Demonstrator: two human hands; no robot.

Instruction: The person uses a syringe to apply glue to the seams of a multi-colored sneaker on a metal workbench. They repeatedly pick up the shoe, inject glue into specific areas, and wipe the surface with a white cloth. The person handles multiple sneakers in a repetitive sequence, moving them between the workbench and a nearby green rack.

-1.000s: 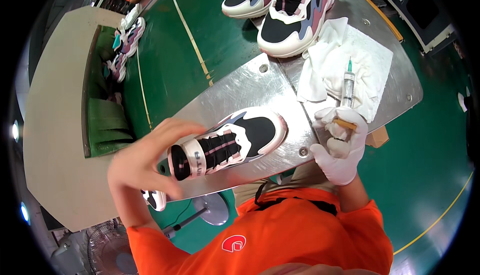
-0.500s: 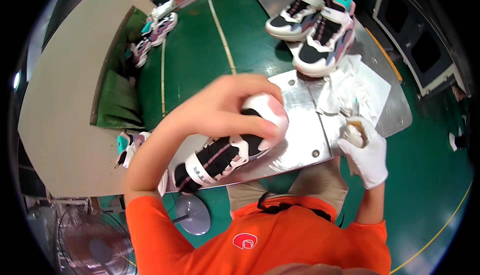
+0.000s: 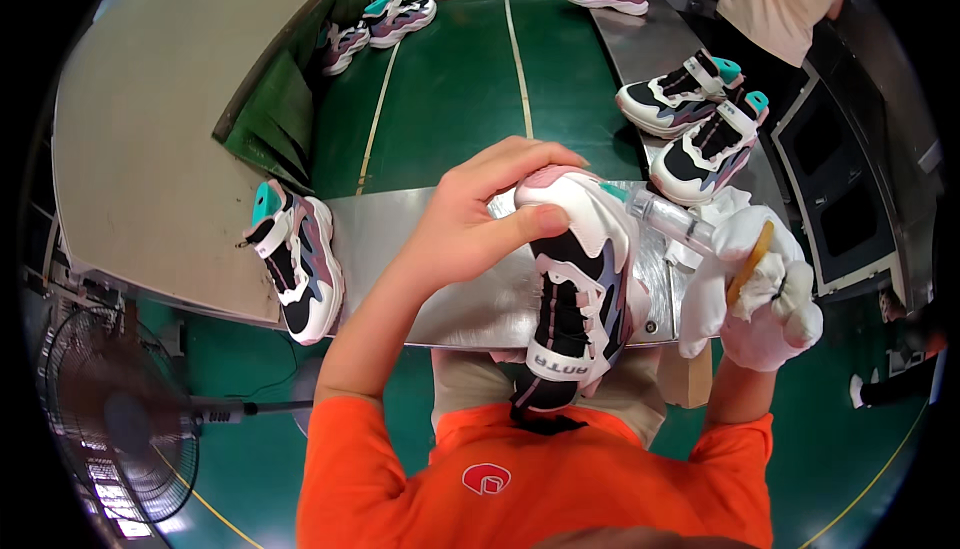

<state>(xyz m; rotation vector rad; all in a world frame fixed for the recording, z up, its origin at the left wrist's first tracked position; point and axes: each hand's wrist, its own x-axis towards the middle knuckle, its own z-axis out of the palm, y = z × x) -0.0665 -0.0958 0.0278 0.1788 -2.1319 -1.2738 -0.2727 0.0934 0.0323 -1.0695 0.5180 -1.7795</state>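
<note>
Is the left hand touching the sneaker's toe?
Touching. The head view shows the left hand wrapped over the toe of the sneaker, thumb pressed on its white side.

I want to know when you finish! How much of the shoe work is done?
Possibly done: a pair of sneakers stands on the metal bench beyond the hands. In hand: the left hand grips a white-and-black sneaker by its toe, and the gloved right hand holds a syringe against it. Possibly left: one sneaker waiting at the bench's left end.

A sneaker [image 3: 295, 269] lies on the metal table [image 3: 400, 239], left of the held shoe [image 3: 580, 289].
</note>
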